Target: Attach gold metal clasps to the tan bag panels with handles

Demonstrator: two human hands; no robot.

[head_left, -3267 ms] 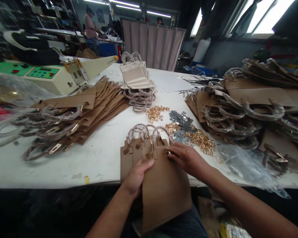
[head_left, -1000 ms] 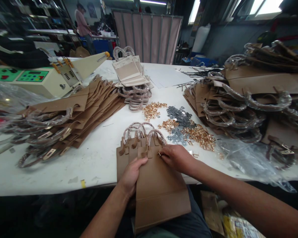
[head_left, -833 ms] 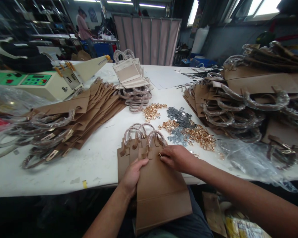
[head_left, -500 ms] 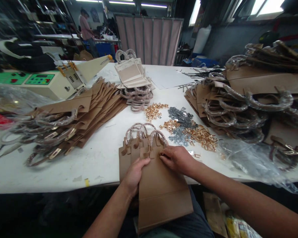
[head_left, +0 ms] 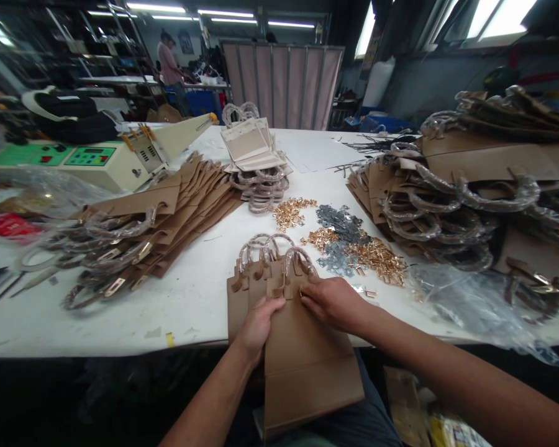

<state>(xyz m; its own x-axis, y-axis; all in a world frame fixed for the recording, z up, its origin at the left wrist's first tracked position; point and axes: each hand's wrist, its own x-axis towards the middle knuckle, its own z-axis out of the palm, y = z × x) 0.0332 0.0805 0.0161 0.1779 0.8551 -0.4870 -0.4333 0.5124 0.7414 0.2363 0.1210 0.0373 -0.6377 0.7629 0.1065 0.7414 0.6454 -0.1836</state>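
A flat brown bag panel (head_left: 312, 366) with plastic-wrapped handles hangs over the table's front edge, above my lap. My left hand (head_left: 257, 326) is closed on its left side, thumb lying on the front below a handle tab. At the upper right of the panel, the fingers of my right hand (head_left: 333, 301) pinch a small gold metal piece (head_left: 301, 293) against the surface, mostly hidden by the fingertips. Behind it, other brown panels (head_left: 237, 307) lie on the table with their wrapped handles (head_left: 269, 245) pointing away from me.
Loose gold prongs (head_left: 377, 259) and grey metal plates (head_left: 338, 222) lie beyond my right hand. Stacked brown panels stand left (head_left: 186, 208) and right (head_left: 484, 152). A cream machine (head_left: 125, 164) is at the left, clear plastic (head_left: 470, 304) at the right. A person (head_left: 170, 65) stands far back.
The camera view has tilted up and shifted slightly left. Both hands keep their hold on the panel, with only a slight shift of the right fingers at the gold piece.
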